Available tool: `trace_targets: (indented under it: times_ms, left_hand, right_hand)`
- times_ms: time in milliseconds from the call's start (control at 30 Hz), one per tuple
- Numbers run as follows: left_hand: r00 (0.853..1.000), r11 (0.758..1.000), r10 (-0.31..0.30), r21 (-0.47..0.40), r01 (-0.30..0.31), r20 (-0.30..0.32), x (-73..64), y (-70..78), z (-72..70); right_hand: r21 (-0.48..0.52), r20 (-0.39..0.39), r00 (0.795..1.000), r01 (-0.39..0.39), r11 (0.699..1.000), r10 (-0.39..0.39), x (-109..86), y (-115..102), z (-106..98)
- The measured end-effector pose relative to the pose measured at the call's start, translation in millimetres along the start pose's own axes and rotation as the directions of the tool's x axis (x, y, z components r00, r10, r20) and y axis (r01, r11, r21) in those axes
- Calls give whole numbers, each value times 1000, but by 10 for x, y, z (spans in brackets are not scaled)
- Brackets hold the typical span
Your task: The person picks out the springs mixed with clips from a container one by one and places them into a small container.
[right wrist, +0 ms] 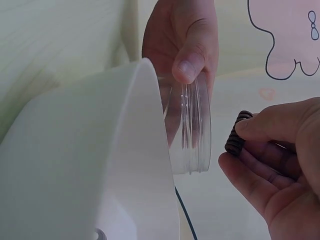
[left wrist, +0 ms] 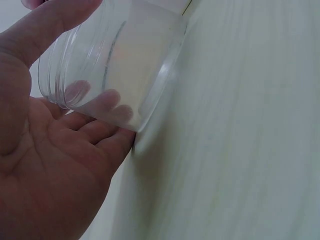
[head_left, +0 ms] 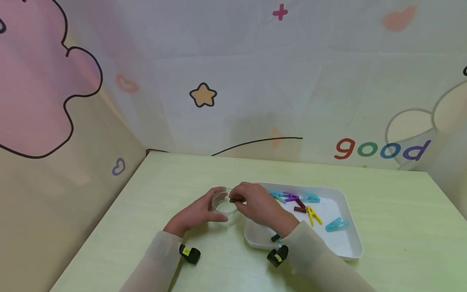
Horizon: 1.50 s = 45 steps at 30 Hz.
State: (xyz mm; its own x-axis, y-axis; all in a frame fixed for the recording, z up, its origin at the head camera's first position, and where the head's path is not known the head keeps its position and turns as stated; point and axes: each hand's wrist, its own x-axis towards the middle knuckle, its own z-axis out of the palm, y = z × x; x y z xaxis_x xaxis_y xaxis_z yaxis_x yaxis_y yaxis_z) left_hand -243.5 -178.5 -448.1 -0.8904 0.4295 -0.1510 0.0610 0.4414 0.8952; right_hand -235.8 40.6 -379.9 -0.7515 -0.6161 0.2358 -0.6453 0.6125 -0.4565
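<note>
My left hand (head_left: 195,211) holds a clear, empty-looking plastic jar (left wrist: 135,55) around its side, thumb on one side and fingers on the other. The jar stands on the table with its threaded mouth upward and no lid on it. Between thumb and fingers, my right hand (head_left: 260,206) pinches a small dark brown ribbed cylinder (right wrist: 238,132). In the head view this piece overlaps the jar's mouth; the right wrist view shows it just beyond the rim, apart from it.
Right of the jar, partly under my right forearm, sits a white tray (head_left: 337,205). It holds blue clothespins (head_left: 336,224), a yellow clothespin (head_left: 313,215), a purple clothespin (head_left: 290,197) and reddish-brown ribbed pieces (head_left: 300,209). A printed cloth (head_left: 237,81) hangs behind the table (head_left: 394,219).
</note>
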Motion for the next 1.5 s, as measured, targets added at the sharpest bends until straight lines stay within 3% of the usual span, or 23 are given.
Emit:
trace_targets:
  times_ms: [533,1100,1333,1500]
  left_hand:
    - [1000,1000,-25,-13,26,1,2,13,-3]
    - [1000,1000,-5,-25,5,14,-11,16,-8]
    - [1000,1000,-2,-15,2,9,-6,16,-10]
    - [1000,1000,-14,-16,14,20,-88,152,-11]
  right_hand:
    - [-6,39,999,35,999,-34,35,-57,79]
    - [-18,26,997,78,997,-78,21,-43,117]
    - [-17,56,997,52,999,-51,22,-53,107]
    - [-11,56,997,48,999,-47,15,-57,111]
